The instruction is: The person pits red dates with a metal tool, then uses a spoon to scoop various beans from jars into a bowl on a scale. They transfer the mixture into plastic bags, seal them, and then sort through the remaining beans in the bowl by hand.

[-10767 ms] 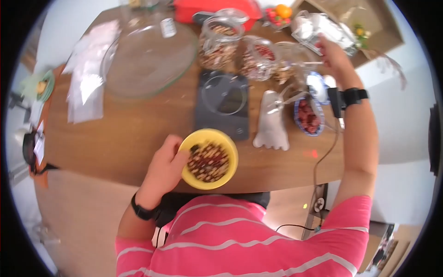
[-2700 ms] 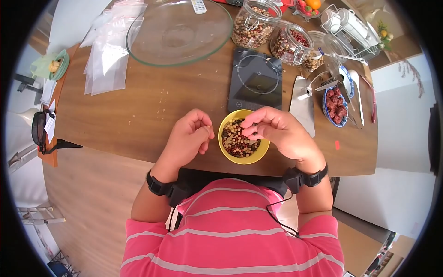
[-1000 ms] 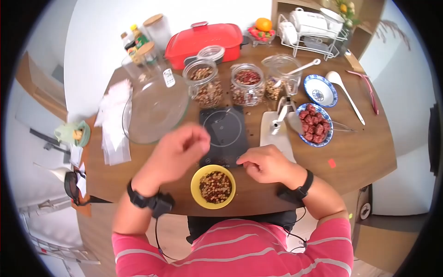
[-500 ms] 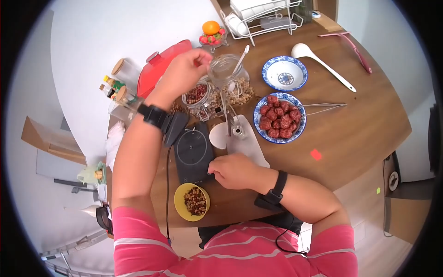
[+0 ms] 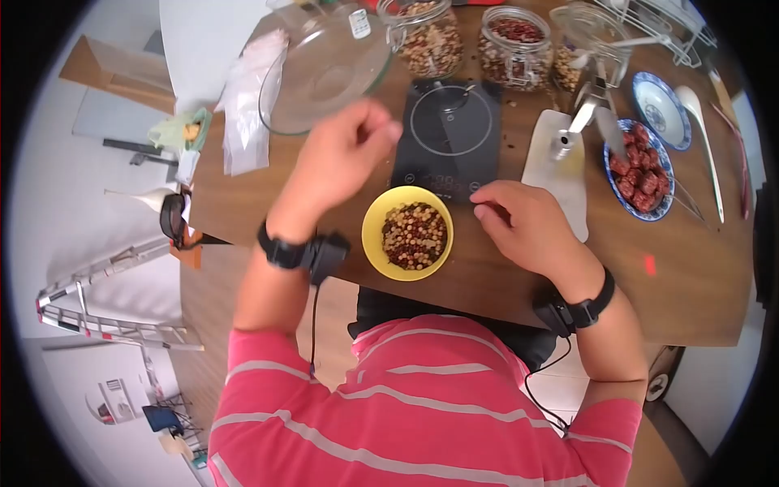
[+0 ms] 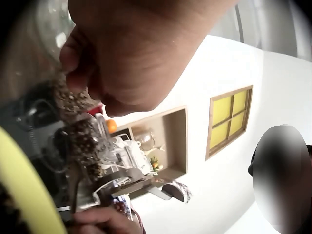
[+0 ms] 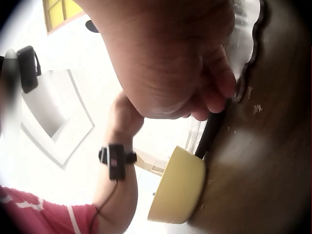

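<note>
A yellow bowl (image 5: 408,233) of mixed beans or grains stands near the table's front edge, between my two hands. My left hand (image 5: 337,158) hovers up and left of its rim, fingers loosely curled with nothing visible in them; the left wrist view shows the same curl. To the bowl's right, my right hand (image 5: 527,223) hangs loosely curled, fingertips by the near corner of a flat black panel (image 5: 454,166) with a circle and touch symbols. The right wrist view shows this hand above the table too, beside the yellow bowl (image 7: 178,187), with nothing visible in it.
Open glass jars (image 5: 515,49) of grains line the back. A steel press-like tool (image 5: 560,154) stands right of the panel, near a blue-white bowl of dark red pieces (image 5: 641,174), another bowl (image 5: 661,109) and a white ladle (image 5: 704,138). A glass dish (image 5: 324,77) and plastic bags (image 5: 250,105) lie left.
My left hand reached over the jars half a second ago and is now back beside the yellow bowl. My right hand stays low by the black panel. The head view has turned and tilted down.
</note>
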Tool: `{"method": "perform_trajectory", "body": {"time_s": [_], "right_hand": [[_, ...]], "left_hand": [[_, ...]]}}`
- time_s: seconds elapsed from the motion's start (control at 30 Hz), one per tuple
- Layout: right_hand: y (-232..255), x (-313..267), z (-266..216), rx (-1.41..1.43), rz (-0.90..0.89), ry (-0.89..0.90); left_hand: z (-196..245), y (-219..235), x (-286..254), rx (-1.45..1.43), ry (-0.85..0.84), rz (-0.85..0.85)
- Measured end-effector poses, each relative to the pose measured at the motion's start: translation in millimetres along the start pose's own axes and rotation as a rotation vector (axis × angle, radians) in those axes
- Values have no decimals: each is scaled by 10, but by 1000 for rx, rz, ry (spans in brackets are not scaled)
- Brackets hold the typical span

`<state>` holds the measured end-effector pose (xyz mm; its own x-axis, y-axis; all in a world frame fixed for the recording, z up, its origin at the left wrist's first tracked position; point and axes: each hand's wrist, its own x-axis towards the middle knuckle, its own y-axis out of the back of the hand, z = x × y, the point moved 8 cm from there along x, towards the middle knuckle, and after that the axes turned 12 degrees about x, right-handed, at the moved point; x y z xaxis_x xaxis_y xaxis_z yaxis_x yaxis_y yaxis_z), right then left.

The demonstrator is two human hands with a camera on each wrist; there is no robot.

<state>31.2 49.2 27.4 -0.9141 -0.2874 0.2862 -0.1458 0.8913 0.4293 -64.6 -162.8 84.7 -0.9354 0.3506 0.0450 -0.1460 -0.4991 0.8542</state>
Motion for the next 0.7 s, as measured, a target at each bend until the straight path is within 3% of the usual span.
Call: {"method": "perform_trajectory", "body": {"time_s": [0.1,0.17,0.23,0.33,0.47,0.53,0.57,0.63,0.7], "right_hand": [[-155,-32,-142,35,-115,-136],[-314,-91,-80,245,-163,-458],[-475,-37,-123,190,-216,-515],[-648,-39,-67,120,-230,-568],[-641,-30,-183,31,-107,-514],[-601,28,-344,-8,4,-350],[-609,63,-353,-25,-8,-358],[-485,193,-754,-506,113,100],[-629,294,-853,-529,10,157]], "left_hand": [[-501,-276,-664,-141,217,-79],[-571,-401,-918,-189,262,-126],[-523,-436,-994,-40,179,-181],[-614,-420,-981,-97,246,-235],[-839,-578,-1016,-359,237,-269],[-916,-616,-1031,-744,202,-165],[-956,-632,-1043,-766,205,-163],[-959,-642,-1060,-839,215,-163],[-959,-635,-1046,-865,229,-158]]}}
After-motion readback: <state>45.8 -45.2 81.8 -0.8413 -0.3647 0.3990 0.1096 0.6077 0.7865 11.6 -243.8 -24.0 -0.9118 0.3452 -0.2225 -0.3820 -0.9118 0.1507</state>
